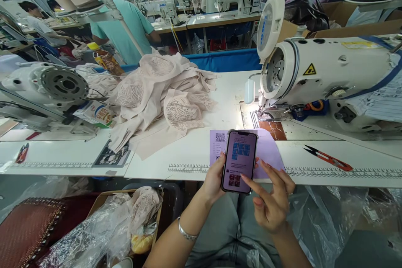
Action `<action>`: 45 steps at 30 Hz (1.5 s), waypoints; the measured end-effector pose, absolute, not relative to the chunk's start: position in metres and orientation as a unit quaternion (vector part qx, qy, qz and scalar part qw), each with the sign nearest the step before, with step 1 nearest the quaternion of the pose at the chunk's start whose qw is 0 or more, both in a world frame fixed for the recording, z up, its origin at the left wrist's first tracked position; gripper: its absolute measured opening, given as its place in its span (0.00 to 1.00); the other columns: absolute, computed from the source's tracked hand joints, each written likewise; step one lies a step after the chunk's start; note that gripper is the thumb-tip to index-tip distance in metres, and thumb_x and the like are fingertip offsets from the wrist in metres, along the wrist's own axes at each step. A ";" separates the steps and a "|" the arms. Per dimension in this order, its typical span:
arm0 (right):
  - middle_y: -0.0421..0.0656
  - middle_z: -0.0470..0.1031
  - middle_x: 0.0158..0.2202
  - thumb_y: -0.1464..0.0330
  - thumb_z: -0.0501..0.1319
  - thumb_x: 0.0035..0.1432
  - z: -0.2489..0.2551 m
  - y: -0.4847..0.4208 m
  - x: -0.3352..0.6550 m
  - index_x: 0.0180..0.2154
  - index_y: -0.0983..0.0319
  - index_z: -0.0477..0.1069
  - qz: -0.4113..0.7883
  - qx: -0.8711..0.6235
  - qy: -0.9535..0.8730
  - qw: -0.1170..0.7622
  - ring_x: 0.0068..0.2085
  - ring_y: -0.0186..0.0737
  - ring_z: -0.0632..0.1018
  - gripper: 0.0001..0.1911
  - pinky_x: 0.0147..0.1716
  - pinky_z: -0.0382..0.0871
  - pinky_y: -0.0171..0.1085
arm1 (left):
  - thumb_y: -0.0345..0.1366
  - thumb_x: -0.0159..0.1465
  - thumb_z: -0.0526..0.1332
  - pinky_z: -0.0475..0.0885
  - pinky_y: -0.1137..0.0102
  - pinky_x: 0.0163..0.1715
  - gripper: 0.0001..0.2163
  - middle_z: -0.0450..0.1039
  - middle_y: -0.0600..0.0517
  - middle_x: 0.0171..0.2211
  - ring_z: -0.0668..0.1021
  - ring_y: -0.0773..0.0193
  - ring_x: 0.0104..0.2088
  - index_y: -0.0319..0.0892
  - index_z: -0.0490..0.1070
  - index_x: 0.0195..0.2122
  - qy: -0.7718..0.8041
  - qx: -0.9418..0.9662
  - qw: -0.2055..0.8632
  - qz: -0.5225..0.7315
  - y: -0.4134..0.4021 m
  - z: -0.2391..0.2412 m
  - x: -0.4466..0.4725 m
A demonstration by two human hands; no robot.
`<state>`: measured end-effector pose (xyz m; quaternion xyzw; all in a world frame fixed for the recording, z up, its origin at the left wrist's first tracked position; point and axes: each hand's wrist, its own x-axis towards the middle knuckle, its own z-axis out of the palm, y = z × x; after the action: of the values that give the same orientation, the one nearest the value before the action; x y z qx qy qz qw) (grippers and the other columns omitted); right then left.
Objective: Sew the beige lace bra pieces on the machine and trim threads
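My left hand (214, 179) is closed round a smartphone (239, 160), holding it upright over the front edge of the white table (194, 146). Its lit screen shows a grid of blue tiles. My right hand (272, 201) is open beside the phone, the index finger touching the lower part of the screen. Under the phone lies a lilac paper sheet (270, 153) printed with a QR code. A pile of beige lace garment pieces (160, 94) lies on the table to the left. A white sewing machine (326, 77) stands at the right.
Red thread snips (329, 158) lie on the table at right. A second machine (47, 88) and a small carton (97, 114) sit at left. A cardboard box with plastic bags (125, 222) stands below the table. Other people work at machines behind.
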<state>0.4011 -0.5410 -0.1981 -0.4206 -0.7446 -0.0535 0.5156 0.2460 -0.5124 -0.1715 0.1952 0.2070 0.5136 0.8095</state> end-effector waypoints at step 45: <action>0.49 0.68 0.63 0.55 0.44 0.73 -0.197 -0.539 0.402 0.61 0.52 0.71 -0.047 -0.415 -0.755 0.505 0.55 0.52 0.72 0.26 0.53 0.63 0.52 | 0.54 0.64 0.64 0.61 0.51 0.66 0.25 0.81 0.38 0.49 0.75 0.43 0.60 0.34 0.79 0.49 0.245 0.178 0.803 0.514 -0.514 -0.167 0.246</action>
<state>0.4021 -0.5392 -0.1973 -0.4148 -0.7552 -0.0472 0.5053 0.2460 -0.5143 -0.1672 0.1776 0.2452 0.5141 0.8025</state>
